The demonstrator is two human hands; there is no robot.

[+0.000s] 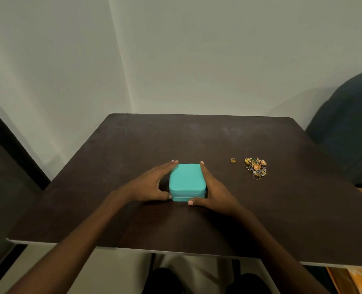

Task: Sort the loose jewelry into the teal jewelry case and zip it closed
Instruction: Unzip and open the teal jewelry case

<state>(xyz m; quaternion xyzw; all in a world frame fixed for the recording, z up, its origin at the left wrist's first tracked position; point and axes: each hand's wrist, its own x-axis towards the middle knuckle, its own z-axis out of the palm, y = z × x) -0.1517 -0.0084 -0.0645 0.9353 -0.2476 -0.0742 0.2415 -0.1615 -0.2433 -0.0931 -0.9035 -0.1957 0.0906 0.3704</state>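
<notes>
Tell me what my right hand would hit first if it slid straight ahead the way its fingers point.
Probably nothing: the right hand lies along the teal jewelry case, fingers pointing toward the far table edge. That stretch looks bare; the jewelry pile sits off to the right.

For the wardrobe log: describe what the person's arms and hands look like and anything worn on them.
Both forearms are bare as far as the frame shows, with no sleeves in view. The left hand and the right hand wear no gloves, and no watch, bracelet or ring shows. The fingernails look short and pale.
</notes>
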